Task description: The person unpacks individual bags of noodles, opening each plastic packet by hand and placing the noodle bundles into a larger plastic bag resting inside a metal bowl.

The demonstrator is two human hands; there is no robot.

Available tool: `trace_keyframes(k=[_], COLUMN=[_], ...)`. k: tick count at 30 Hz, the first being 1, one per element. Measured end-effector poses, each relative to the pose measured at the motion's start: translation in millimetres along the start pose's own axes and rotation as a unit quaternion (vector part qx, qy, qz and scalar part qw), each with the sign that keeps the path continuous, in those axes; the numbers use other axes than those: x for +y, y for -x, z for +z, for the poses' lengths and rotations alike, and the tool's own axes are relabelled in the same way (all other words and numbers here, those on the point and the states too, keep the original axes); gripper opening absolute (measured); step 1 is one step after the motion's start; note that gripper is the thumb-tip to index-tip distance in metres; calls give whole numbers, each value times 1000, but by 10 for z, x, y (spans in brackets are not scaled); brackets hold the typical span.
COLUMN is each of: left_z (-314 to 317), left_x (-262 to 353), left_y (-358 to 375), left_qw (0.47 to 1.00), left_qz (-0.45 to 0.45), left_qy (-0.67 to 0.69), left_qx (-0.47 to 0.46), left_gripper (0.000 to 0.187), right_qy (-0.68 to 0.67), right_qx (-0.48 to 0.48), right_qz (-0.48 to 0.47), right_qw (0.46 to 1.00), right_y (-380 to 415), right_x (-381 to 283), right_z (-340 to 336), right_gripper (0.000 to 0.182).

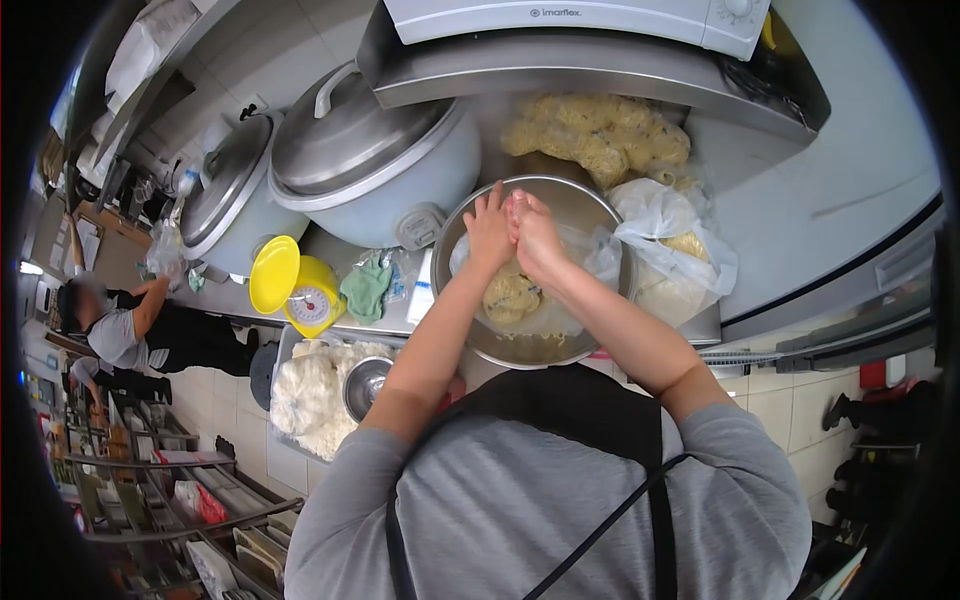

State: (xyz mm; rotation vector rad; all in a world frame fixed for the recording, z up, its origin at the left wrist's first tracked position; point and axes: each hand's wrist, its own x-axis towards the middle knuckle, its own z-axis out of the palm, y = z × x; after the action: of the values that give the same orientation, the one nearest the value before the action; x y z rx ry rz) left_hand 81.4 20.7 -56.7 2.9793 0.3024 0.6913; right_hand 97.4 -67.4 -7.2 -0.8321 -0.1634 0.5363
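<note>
A large steel bowl (625, 235) stands on the counter before me. Inside it lies a round bundle of yellow noodles (512, 300) among clear plastic bags (600, 258). My left hand (489, 232) is over the bowl, fingers stretched out and apart. Touching it near the thumb is my right hand (537, 235), its fingers curled closed; whatever it may hold is hidden. More bagged noodles (600, 135) are piled behind the bowl. A white plastic bag (675, 260) with noodles in it sits close on the right.
Two big lidded cookers (375, 160) stand left of the bowl. Nearer are a yellow dial scale (312, 300), a green cloth (367, 290) and a tub of white rice (325, 385) with a small metal bowl (368, 385). A steel shelf (600, 75) overhangs the back. A co-worker (120, 330) stands far left.
</note>
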Motion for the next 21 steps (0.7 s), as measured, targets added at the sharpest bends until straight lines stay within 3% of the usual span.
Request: trace_keyframes(k=[2, 4, 6, 7, 8, 9, 10, 11, 12, 13, 15, 16, 18, 19, 20, 21], left_z=[-23, 11, -40, -168, -272, -331, -379, -404, -369, -435, -612, -796, -1205, -1256, -1273, -1263], left_x=[-29, -70, -95, -74, -37, -3, 15, 22, -29, -42, -34, 41, 244, 325, 432, 532], left_y=[-39, -60, -140, -216, -283, -332, -392, -444, -462, -484, -538, -569, -607, -609, -602, -605], left_qw=[999, 998, 995, 991, 986, 986, 985, 984, 990, 990, 978, 978, 926, 926, 840, 718], left_qz=[7, 38, 72, 75, 76, 76, 78, 79, 103, 103, 154, 155, 39, 39, -45, -126], left_qy=[-21, -47, -73, -99, -124, -122, -119, -116, -76, -76, 138, 138, 329, 329, 502, 652], left_qx=[-44, -22, 0, -42, -83, -86, -96, -106, -57, -56, -30, -29, -183, -184, -200, -206], left_gripper=[54, 50, 47, 38, 31, 31, 27, 25, 21, 21, 19, 19, 18, 18, 15, 13], right_qy=[62, 126, 350, 350, 571, 739, 740, 814, 876, 876, 810, 810, 736, 736, 717, 693], right_qx=[-5, -12, -125, -122, -101, -74, -73, -91, -106, -106, -161, -160, -93, -94, -44, 7], right_qz=[-12, -28, -180, -180, -311, -412, -411, -329, -242, -242, -428, -428, -572, -571, -563, -552], right_qw=[998, 992, 911, 911, 753, 527, 527, 469, 404, 403, 367, 367, 351, 351, 410, 465], right_y=[35, 18, -18, 55, 140, 214, 197, 132, 73, 32, -51, -65, -100, -197, -307, -365], right_x=[51, 49, -28, -167, -327, -434, -411, -358, -361, -455, -731, -917, -1258, -1232, -1144, -1095], right_z=[-32, -86, -200, -183, -187, -199, -273, -360, -429, -497, -666, -704, -724, -784, -873, -918], right_gripper=[20, 20, 14, 14, 9, 5, 5, 3, 4, 4, 3, 3, 10, 10, 13, 16])
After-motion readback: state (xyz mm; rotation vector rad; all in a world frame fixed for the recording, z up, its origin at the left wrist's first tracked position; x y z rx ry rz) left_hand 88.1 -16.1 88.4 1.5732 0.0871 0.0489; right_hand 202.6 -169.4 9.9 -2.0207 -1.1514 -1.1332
